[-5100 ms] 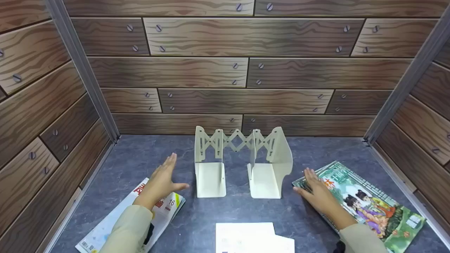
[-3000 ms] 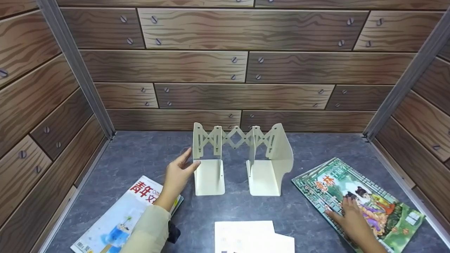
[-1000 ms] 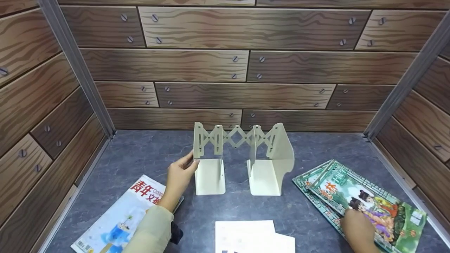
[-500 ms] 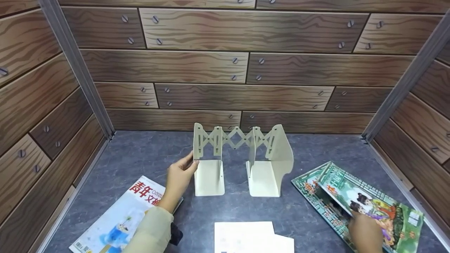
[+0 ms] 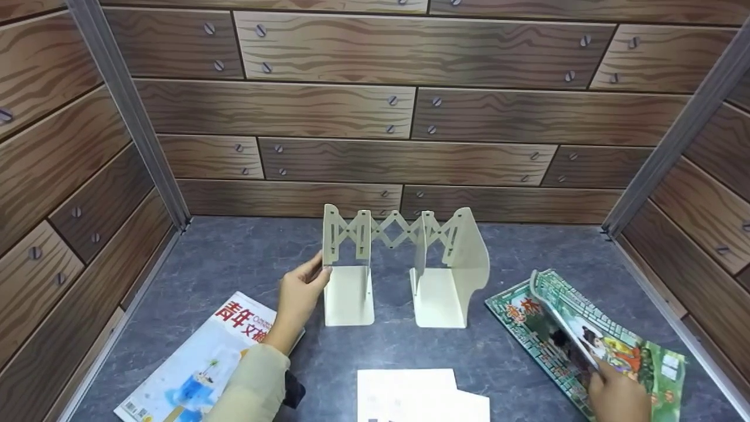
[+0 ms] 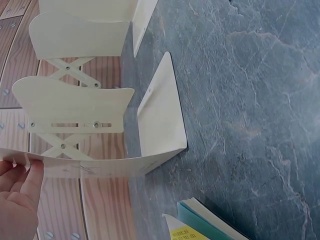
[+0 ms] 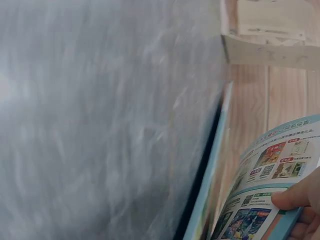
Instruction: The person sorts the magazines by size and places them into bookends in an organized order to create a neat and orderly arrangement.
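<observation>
A cream expandable bookend (image 5: 436,299) with upright panels and a scissor lattice stands mid-table. My left hand (image 5: 299,293) holds the edge of its leftmost panel, fingertips against the outer face in the left wrist view. On the right, my right hand (image 5: 620,392) grips the long left edge of a green illustrated magazine (image 5: 621,346). That edge is raised and the magazine bends. In the right wrist view the thumb presses on its printed underside (image 7: 267,170). Beneath it lies a second green magazine (image 5: 521,328), partly covered.
A pale blue magazine (image 5: 193,363) with red lettering lies at the left, on top of another, partly under my left forearm. White sheets (image 5: 404,387) lie at the front centre. Wood-patterned walls (image 5: 328,111) enclose the dark marbled table (image 5: 392,346) on the back and sides.
My right hand went from lying open over the green magazines to gripping the top one and tilting its left edge up. My left hand moved right onto the bookend panel and stayed there.
</observation>
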`<state>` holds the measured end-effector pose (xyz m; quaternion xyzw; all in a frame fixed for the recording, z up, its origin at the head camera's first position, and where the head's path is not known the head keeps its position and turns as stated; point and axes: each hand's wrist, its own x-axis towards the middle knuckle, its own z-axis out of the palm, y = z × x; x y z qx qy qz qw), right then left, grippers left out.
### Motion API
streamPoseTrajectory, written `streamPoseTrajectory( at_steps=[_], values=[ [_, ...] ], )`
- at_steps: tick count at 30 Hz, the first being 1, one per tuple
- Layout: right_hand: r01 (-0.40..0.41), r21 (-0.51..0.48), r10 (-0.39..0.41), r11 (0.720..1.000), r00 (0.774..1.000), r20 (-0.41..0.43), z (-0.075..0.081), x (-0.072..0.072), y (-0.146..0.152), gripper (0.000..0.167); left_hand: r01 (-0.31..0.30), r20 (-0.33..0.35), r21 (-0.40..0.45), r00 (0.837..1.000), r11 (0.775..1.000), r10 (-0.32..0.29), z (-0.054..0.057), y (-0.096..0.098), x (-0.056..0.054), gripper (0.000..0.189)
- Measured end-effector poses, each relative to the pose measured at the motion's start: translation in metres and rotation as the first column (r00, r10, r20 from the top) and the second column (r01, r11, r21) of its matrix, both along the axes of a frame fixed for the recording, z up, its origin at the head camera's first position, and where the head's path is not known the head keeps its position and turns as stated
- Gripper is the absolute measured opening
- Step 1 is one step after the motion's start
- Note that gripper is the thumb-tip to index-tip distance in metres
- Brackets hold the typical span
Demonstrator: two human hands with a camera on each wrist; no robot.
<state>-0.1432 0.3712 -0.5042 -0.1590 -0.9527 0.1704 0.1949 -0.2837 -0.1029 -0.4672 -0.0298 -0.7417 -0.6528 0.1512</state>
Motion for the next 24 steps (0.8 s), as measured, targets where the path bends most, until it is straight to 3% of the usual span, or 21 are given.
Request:
streamPoseTrajectory(
  at_steps=[6, 12, 18, 20, 24],
  values=[
    [0.075, -0.050, -0.078, 0.996, 0.996, -0.054, 0.008, 0.008, -0.012, 0.032, -0.007, -0.013, 0.000, 1.000, 1.000, 0.007, 0.001, 0.000, 0.000, 0.039],
    [0.153, -0.167, -0.172, 0.974, 0.979, -0.110, 0.014, 0.016, -0.024, 0.031, -0.005, -0.014, 0.013, 1.000, 1.000, 0.005, 0.000, 0.000, 0.001, 0.039],
    [0.216, -0.251, -0.275, 0.944, 0.934, -0.228, 0.020, 0.024, -0.038, 0.028, -0.014, -0.017, 0.003, 1.000, 1.000, 0.014, -0.001, 0.002, -0.001, 0.039],
    [0.215, -0.284, -0.296, 0.934, 0.912, -0.283, 0.022, 0.028, -0.043, 0.027, -0.017, -0.013, -0.003, 1.000, 1.000, 0.017, -0.001, 0.002, -0.001, 0.039],
    [0.170, -0.393, -0.307, 0.904, 0.897, -0.319, 0.026, 0.029, -0.049, 0.029, -0.039, 0.000, -0.034, 0.999, 0.999, 0.039, 0.000, 0.001, 0.001, 0.038]
  ],
)
